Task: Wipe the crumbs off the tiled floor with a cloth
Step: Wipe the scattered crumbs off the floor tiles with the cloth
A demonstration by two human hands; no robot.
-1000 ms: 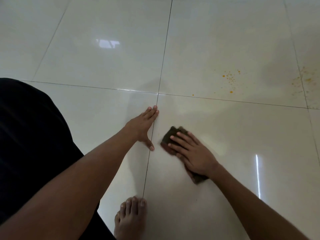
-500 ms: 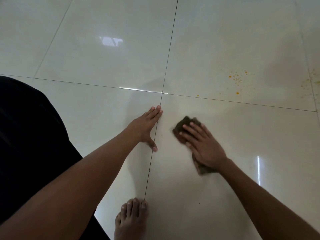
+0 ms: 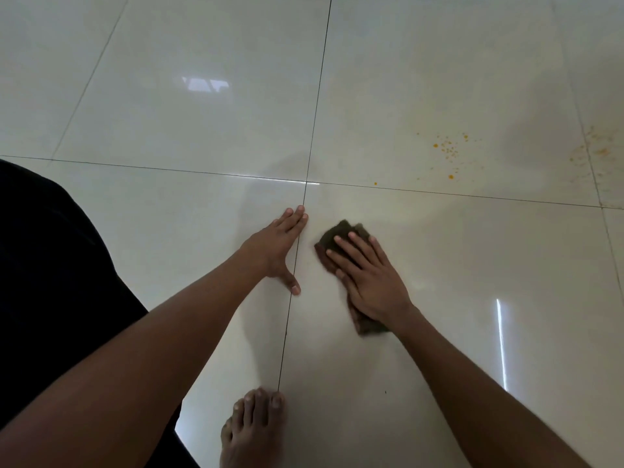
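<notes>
On the floor, under the right hand | dark cloth lies flat, peeking out past the spread fingers and behind the wrist | left hand flat beside it, fingers together, thumb out | orange crumbs well apart, farther away | bare foot near.

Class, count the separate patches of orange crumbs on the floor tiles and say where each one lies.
2. One crumb patch lies on the far tile beyond the cloth; another crumb patch straddles the grout line at the right edge and may continue out of view.
</notes>
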